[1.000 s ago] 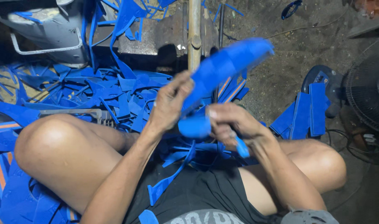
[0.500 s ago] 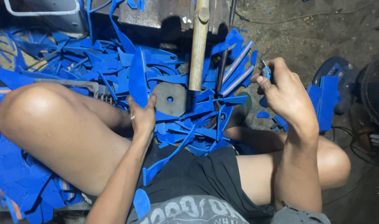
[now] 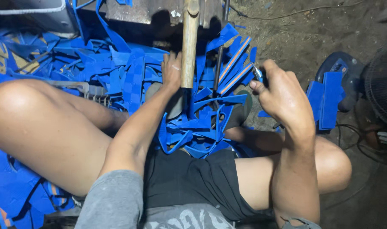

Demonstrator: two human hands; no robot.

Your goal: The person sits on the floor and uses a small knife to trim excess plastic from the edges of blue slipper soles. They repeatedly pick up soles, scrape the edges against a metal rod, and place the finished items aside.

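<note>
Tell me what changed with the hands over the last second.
The left hand let go of the big blue piece it held and moved forward, down onto the blue offcuts beside the wooden handle. The right hand swung out right, gripping a small blue-handled tool. The handle and offcuts stayed put.

Matt blue foam offcuts (image 3: 189, 125) (textured), smooth wooden handle (image 3: 189, 46), rough dirt floor (image 3: 312, 38)

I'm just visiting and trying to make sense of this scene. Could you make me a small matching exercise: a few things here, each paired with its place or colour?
Things:
1. left hand
2. right hand
3. wooden handle
4. fan

Descriptions:
A. upright, pale brown
B. dark, at the right edge
C. down among blue scraps
D. raised, pinching a small blue piece

Pairs: 1-C, 2-D, 3-A, 4-B
</note>
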